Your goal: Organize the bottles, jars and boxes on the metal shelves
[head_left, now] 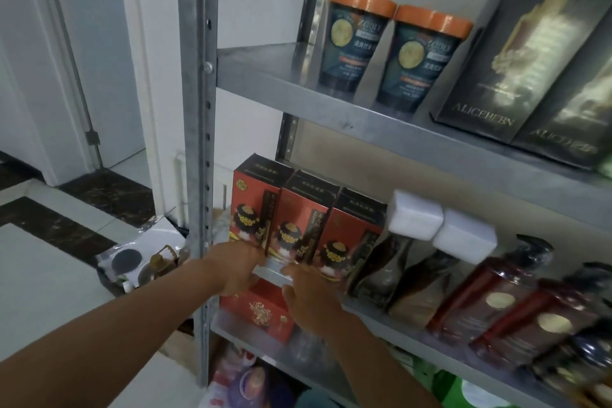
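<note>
Three red boxes with dark tops [299,222] stand side by side at the left end of the middle metal shelf [397,319]. My left hand [236,270] reaches to the foot of the leftmost box, its fingertips touching the box's lower front at the shelf lip. My right hand [309,296] lies just to its right, fingers stretched against the base of the middle and third boxes. Neither hand is curled around a box. A flatter red box with a gold emblem [256,311] sits on the shelf below, partly behind my hands.
Two bottles with white square caps [414,217] and dark red pump bottles [490,300] fill the middle shelf to the right. The upper shelf [364,116] carries two orange-lidded tubs [356,39] and tall dark boxes [516,43]. The steel upright [198,109] stands left; bagged items [139,258] lie on the floor.
</note>
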